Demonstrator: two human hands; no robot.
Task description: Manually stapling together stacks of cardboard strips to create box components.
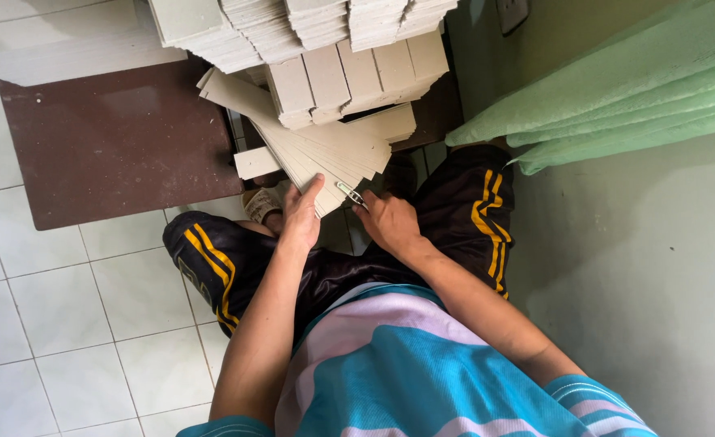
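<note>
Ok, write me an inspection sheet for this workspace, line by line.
Surface: white tiled floor; a dark brown board lies on it.
Job's things: a fanned sheaf of pale cardboard strips, pressed down by the left hand; the right hand holds a small metal tool at the sheaf's edge.
Clutter: stacked bundles of the same strips behind the sheaf, more stacks above.
Grips: left flat on the strips, right closed on the tool.
Cables: nothing seen.
Surroundings: green wall, green cloth at right; the person sits in dark shorts with yellow stripes.
</note>
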